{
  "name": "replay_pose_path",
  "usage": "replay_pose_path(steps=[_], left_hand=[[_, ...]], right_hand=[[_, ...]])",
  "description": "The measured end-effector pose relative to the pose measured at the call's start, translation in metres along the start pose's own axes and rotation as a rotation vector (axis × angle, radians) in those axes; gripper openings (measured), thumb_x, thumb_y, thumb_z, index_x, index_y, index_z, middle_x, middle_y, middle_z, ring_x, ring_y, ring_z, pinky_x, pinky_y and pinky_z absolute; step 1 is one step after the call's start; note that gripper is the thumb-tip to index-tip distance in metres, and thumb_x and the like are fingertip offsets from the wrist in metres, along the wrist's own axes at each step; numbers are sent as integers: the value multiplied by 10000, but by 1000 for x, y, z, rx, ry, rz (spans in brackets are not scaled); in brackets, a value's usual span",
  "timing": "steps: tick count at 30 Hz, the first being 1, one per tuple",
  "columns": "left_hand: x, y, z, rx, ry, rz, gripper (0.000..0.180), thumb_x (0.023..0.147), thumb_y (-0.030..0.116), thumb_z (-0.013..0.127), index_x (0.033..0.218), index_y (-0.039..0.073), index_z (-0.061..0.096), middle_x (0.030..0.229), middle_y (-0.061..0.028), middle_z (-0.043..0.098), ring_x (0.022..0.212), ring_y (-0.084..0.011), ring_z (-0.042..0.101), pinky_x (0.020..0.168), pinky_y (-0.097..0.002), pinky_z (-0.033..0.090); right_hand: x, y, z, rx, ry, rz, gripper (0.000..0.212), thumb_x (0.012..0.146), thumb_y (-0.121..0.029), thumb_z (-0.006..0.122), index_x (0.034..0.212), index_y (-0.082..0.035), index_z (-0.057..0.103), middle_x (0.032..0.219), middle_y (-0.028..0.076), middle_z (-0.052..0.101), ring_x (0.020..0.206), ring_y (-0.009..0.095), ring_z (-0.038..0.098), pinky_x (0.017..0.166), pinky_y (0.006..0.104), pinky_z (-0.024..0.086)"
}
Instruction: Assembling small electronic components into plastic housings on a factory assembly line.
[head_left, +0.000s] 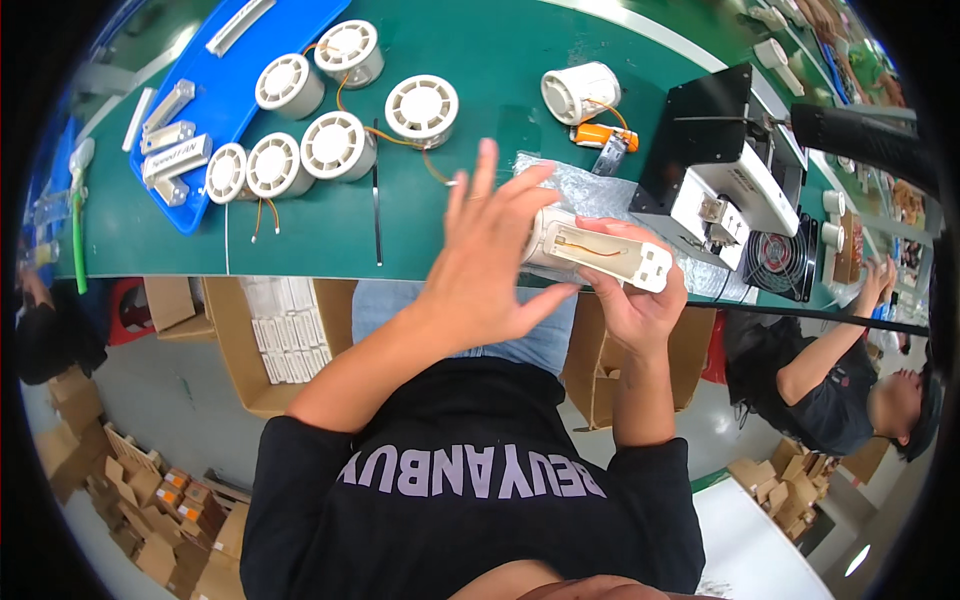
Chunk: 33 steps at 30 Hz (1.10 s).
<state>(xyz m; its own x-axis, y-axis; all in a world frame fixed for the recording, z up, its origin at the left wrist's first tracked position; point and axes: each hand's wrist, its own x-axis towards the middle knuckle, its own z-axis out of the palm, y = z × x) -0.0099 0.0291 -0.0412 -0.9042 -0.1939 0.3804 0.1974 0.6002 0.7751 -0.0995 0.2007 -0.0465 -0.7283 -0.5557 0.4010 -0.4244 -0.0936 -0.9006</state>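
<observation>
Black shirt cloth [480, 540] fills the near edge, both bare forearms reaching away from it. On the right, the right hand [642, 312] cups a white fan housing [606, 262] by its open handle, over the near edge of the green table [310, 235]; its fingers are mostly hidden beneath. The left hand [485, 255], back upward, spreads its fingers wide at the round end, covering part of it; whether they touch, I cannot tell. Thin wires [590, 248] inside the handle are hard to trace.
</observation>
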Motion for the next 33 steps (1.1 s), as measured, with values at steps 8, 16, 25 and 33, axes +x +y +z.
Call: replay_pose_path(steps=[8, 16, 25, 33], left_hand=[[11, -4, -20, 57, -195, 168, 271, 704, 56, 803, 958, 69, 710, 1327, -110, 598, 1234, -350, 566, 986, -423, 460], [4, -29, 13, -633, -52, -91, 45, 903, -30, 625, 897, -11, 666, 1101, -177, 705, 1189, -352, 621, 995, -450, 493], [16, -33, 12, -526, -107, 109, 33, 881, 5, 655, 905, -1, 677, 1118, -184, 688, 1078, -312, 660, 926, -379, 510], [9, -20, 55, -396, 255, 17, 58, 960, 8, 548, 938, -14, 596, 915, -160, 683, 804, -274, 666, 754, -343, 525]], right_hand=[[8, -4, -2, -129, -164, -99, 335, 770, 37, 732, 1100, 13, 685, 1093, 155, 726, 1027, 300, 710, 901, 373, 559], [-13, 10, -3, 62, -6, 37, 416, 783, 36, 771, 1178, 6, 643, 1135, 135, 703, 1055, 232, 678, 907, 340, 540], [-8, 11, -10, 113, -19, 77, 419, 781, -25, 805, 1172, 12, 660, 1169, 145, 661, 1084, 233, 650, 913, 325, 522], [99, -67, -60, -153, 759, -484, 877, 778, -39, 781, 1486, -3, 265, 1386, 170, 430, 1203, 288, 504, 969, 424, 472]])
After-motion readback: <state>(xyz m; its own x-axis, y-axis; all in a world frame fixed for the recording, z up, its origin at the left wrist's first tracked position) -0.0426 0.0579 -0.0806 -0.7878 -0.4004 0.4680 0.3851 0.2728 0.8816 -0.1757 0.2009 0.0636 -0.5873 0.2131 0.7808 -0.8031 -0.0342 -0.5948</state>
